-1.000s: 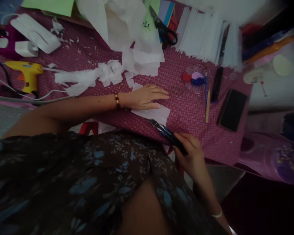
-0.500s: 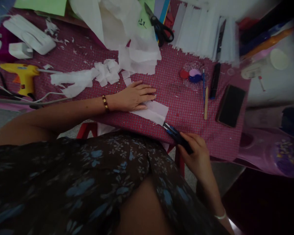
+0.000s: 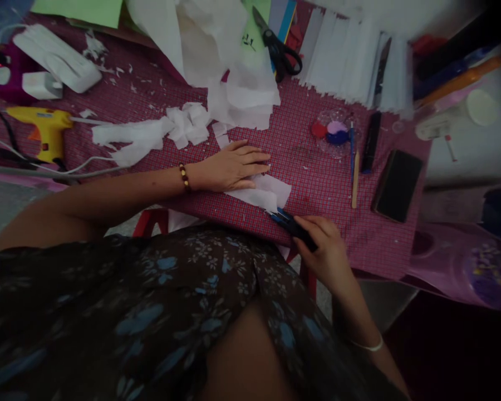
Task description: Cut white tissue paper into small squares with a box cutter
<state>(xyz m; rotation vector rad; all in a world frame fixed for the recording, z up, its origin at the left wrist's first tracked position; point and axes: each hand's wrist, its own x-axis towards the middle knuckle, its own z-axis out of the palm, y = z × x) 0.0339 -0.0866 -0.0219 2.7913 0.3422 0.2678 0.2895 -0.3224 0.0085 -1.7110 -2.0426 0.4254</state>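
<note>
My left hand [image 3: 234, 167] lies flat, fingers stretched out, over the left part of a white paper strip [image 3: 267, 192] near the table's front edge. The strip's right end shows past my fingers, seemingly in overlapping layers. My right hand [image 3: 323, 245] is closed round a black and blue utility knife [image 3: 294, 227]. The knife's tip meets the lower right corner of the strip; its blade is too small to make out clearly. Left of my left hand lie a crumpled white paper piece [image 3: 187, 123] and a torn, longer one [image 3: 127, 136].
A yellow glue gun [image 3: 45, 131] and white power strip [image 3: 58, 58] sit at left. Black scissors [image 3: 279, 50] rest at the back beside paper sheets [image 3: 242, 106]. At right are a paint palette [image 3: 336, 132], a wooden stick [image 3: 354, 181] and a dark phone-like slab [image 3: 397, 184].
My right hand and the knife have moved a little left, along the strip's lower right corner. My left hand stays flat on the strip. The whole view has shifted slightly.
</note>
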